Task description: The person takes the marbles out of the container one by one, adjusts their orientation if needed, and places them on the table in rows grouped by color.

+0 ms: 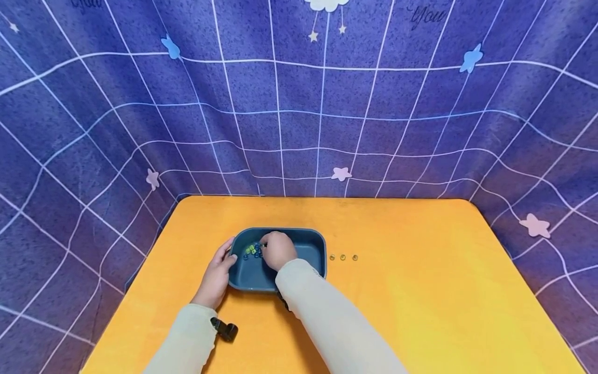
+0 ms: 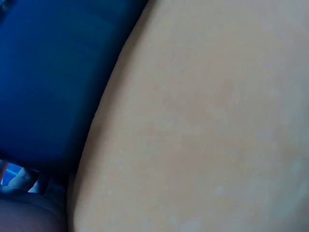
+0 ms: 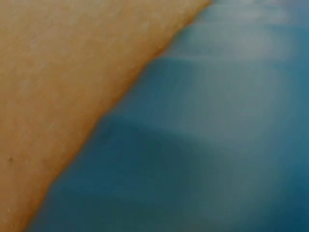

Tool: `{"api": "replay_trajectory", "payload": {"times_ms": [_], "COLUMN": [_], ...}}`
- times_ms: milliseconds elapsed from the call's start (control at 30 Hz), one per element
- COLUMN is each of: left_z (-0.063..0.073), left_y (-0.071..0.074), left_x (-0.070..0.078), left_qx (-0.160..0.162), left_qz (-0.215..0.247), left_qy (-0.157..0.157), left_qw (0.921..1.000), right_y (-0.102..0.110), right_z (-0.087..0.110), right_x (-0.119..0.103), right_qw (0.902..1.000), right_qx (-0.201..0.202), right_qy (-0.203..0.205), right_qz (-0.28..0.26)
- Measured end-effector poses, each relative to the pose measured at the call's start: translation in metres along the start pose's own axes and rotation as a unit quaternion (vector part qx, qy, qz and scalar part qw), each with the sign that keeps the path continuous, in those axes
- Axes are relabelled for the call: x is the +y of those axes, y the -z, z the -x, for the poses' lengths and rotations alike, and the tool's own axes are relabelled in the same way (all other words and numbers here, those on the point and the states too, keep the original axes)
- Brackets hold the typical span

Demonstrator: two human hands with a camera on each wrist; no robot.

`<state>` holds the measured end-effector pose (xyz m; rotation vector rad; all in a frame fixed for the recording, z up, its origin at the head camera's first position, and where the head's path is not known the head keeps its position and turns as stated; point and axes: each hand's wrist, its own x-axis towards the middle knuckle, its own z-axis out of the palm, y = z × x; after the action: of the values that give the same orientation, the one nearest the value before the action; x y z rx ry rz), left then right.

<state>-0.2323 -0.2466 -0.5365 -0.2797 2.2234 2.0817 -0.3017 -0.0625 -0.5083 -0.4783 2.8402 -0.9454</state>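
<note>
A dark blue rectangular tub (image 1: 252,275) stands on the table, with a small cluster of yellow-green and dark blue beads (image 1: 253,250) on the left of its floor. My left hand (image 1: 217,275) holds the tub by its left wall, thumb over the rim and fingers along the outside. Inside the tub, my right hand (image 1: 279,250) reaches down with bent fingers to the right edge of the bead cluster. Its fingertips are mostly hidden, and I cannot tell if they pinch a bead. Both wrist views show mainly the tub's outer wall (image 2: 53,82).
Three small amber beads (image 1: 343,257) lie in a row on the yellow-orange table (image 1: 420,291), just right of the tub. A blue curtain (image 1: 299,130) with white grid lines and stars hangs behind and at both sides. A black wrist strap (image 1: 225,329) sits at the left sleeve.
</note>
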Motion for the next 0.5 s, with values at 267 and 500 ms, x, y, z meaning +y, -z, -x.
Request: {"api": "replay_trajectory", "payload": {"times_ms": [267, 500], "left_z": [-0.002, -0.0012], "left_y": [-0.0009, -0.0004], "left_x": [-0.001, -0.0006], "left_qx": [-0.001, -0.002], "left_qz": [0.002, 0.009], "left_qy": [-0.003, -0.002], "left_qw": [1.0, 1.0], "right_y": [-0.0018, -0.0054], "right_z": [-0.0031, -0.0052], "right_x": [0.0022, 0.0041], "right_qw": [1.0, 0.9999], "right_qx": [0.0, -0.01], "right_qy": [-0.001, 0.004], "right_qz": [0.01, 0.01]}}
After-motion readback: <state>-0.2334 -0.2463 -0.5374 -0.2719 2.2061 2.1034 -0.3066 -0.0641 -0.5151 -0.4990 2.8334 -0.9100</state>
